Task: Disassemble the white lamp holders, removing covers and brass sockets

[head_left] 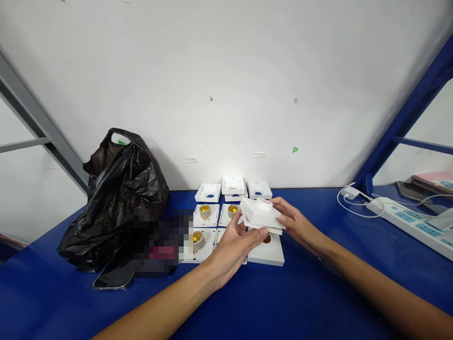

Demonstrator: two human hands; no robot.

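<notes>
Between both hands, above the table, is a white square lamp-holder cover (262, 213) with a round raised collar on top. Just under it, a thin white base plate (269, 228) shows as a tilted edge. My left hand (235, 245) is closed on the plate's near left side, its thumb along the front edge. At the right, my right hand (292, 222) pinches the cover. Below them a white square lamp holder (267, 255) lies on the table, its round opening partly hidden. To the left sit several base plates with brass-coloured round sockets (198, 240); my left hand hides some.
Several white covers (208, 192) stand along the wall, some stacked. A black plastic bag (123, 198) and a phone (113, 274) lie at left. A power strip (406, 218) with white cables is at right. Metal frame posts (410, 113) flank the blue table (318, 293).
</notes>
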